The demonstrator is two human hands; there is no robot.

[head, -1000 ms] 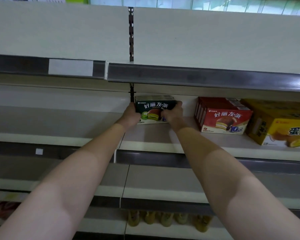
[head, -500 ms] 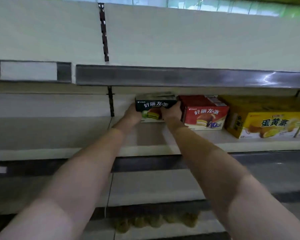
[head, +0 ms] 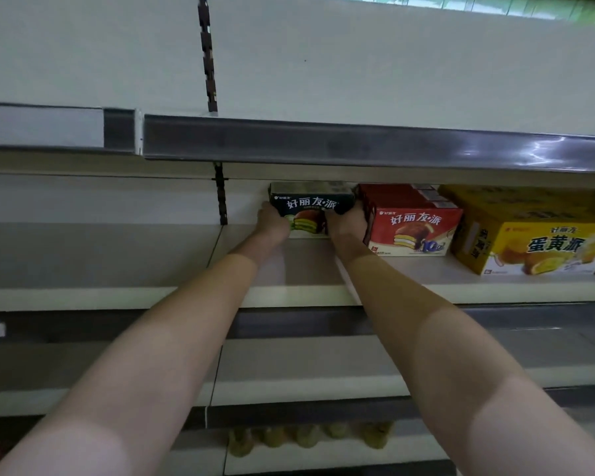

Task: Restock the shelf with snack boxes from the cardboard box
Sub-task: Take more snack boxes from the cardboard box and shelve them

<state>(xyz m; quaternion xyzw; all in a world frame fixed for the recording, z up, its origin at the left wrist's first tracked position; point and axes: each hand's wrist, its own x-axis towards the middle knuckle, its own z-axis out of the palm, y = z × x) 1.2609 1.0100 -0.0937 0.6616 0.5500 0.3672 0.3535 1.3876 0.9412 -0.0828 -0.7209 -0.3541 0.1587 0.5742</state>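
On the middle shelf (head: 289, 297), I see my left hand (head: 272, 223) and right hand (head: 347, 223) gripping the dark green snack box (head: 311, 204) by its ends, just beside the red box (head: 414, 225).

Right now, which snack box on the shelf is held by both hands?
The dark green box, leftmost in the row; the red box and yellow box stand untouched.

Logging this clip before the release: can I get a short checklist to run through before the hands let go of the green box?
1. Both hands on the dark green box: left hand and right hand at its ends, ok.
2. Box base flat on the shelf: cannot tell.
3. Label faces front: ok.
4. Closed up against the red box: not ok, right hand between them.
5. Pushed fully back: cannot tell.
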